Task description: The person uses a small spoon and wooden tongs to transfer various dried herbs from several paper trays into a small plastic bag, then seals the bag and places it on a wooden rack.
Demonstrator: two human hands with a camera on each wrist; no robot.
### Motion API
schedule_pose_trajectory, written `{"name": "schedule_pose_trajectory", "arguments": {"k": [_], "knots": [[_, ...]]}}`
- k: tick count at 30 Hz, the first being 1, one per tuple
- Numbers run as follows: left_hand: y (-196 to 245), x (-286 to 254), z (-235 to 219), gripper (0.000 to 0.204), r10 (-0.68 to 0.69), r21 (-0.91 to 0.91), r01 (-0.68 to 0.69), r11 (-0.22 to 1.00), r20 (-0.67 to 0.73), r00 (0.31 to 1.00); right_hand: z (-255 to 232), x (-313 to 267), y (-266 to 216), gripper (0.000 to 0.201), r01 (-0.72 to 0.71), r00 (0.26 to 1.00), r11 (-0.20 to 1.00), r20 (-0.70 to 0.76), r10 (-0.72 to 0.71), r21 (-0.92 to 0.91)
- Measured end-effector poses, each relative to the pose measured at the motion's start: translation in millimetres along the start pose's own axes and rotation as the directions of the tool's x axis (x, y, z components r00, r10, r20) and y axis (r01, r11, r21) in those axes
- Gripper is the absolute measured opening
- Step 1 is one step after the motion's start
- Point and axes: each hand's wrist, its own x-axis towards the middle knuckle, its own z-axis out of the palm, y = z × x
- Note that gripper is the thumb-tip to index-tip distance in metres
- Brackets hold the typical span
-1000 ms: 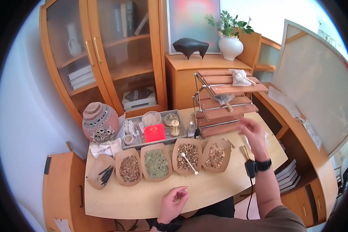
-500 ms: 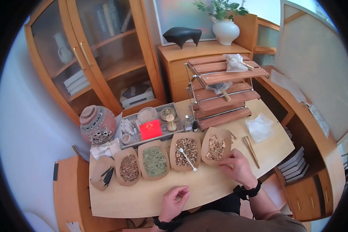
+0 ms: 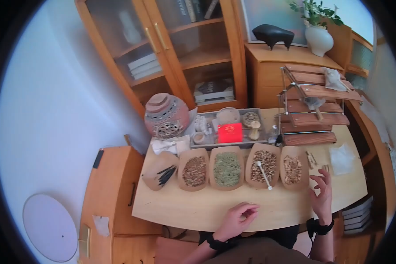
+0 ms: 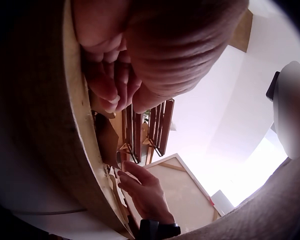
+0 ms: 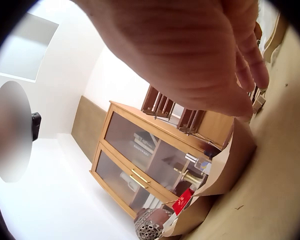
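Brown tray (image 3: 294, 187) beside loosely parted right grip (image 3: 323, 196)

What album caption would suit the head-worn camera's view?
Bare left hand and right hand at a pale wooden table, near five brown paper trays, one holding shredded green herbs.

The right grip (image 3: 322, 196) is beside the rightmost tray (image 3: 305, 165).

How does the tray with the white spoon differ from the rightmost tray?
The spoon tray has a white spoon lying across it; the rightmost tray has none. The spoon tray holds darker, densely spread pieces, the rightmost tray paler, sparser ones. The rightmost tray is beside the right hand; the spoon tray is farther from it. Both are brown, open-topped trays.
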Motion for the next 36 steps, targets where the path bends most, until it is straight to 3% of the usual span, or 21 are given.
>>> {"name": "schedule_pose_trajectory", "arguments": {"k": [1,4,5,7,8,10,11,12,14,16,18,20,21,23,27,29,36], "knots": [[1,-2,-2,0.021,0.009,0.048,-0.007,0.999,-0.032,0.999,-6,-4,5,0.052,-0.071,0.997,0.997,-0.032,0.071,0.012],[-2,-14,-16,0.021,0.029,0.103,-0.019,0.995,-0.097,0.995,-15,-13,3,0.047,-0.091,0.995,0.996,-0.031,0.09,0.001],[8,-19,-29,0.02,0.09,0.211,-0.052,0.976,-0.173,0.981,-22,-14,-4,0.044,-0.092,0.995,0.995,-0.041,0.09,-0.043],[-16,-30,-71,0.024,0.287,0.404,-0.112,0.908,-0.406,0.868,-35,-18,2,0.041,-0.113,0.987,0.991,-0.122,0.103,-0.073],[10,-33,-95,0.037,0.293,0.532,-0.009,0.847,-0.451,0.843,-44,-20,5,0.041,-0.137,0.98,0.982,-0.16,0.115,-0.133],[9,-43,-140,0.044,0.387,0.731,0.226,0.644,-0.566,0.728,-55,-26,14,0.042,-0.166,0.971,0.969,-0.202,0.128,-0.185],[5,-48,-157,0.046,0.412,0.753,0.368,0.546,-0.624,0.664,-58,-27,19,0.043,-0.228,0.959,0.953,-0.216,0.185,-0.198],[-1,-51,-170,0.046,0.418,0.757,0.363,0.543,-0.619,0.665,-59,-27,22,0.045,-0.286,0.944,0.936,-0.227,0.238,-0.207],[-15,-57,-188,0.053,0.433,0.73,0.535,0.424,-0.683,0.588,-56,-25,28,0.047,-0.329,0.931,0.925,-0.227,0.285,-0.19],[-34,-59,-203,0.054,0.437,0.765,0.541,0.349,-0.643,0.629,-52,-26,32,0.048,-0.376,0.916,0.909,-0.219,0.336,-0.179],[-21,-54,-199,0.056,0.436,0.793,0.546,0.272,-0.607,0.665,-48,-26,39,0.049,-0.397,0.915,0.901,-0.155,0.374,-0.172],[-1,-47,-186,0.056,0.267,0.756,0.461,0.465,-0.616,0.741,-46,-26,42,0.048,-0.386,0.919,0.908,-0.152,0.364,-0.164],[8,-42,-178,0.056,0.267,0.757,0.46,0.464,-0.615,0.742,-46,-27,43,0.047,-0.375,0.923,0.913,-0.155,0.352,-0.16],[18,-36,-165,0.053,0.093,0.599,0.533,0.598,-0.712,0.696,-48,-25,45,0.045,-0.357,0.932,0.917,-0.138,0.336,-0.179],[-1,-36,-164,0.047,0.189,0.749,0.46,0.477,-0.598,0.779,-51,-16,51,0.039,-0.312,0.95,0.924,-0.092,0.299,-0.222],[-1,-33,-157,0.043,0.22,0.731,0.389,0.56,-0.585,0.781,-50,-10,56,0.04,-0.303,0.953,0.931,-0.092,0.29,-0.204],[24,-19,-143,0.044,0.08,0.627,0.441,0.642,-0.627,0.775,-57,2,58,0.042,-0.325,0.944,0.939,-0.095,0.316,-0.108]]}}
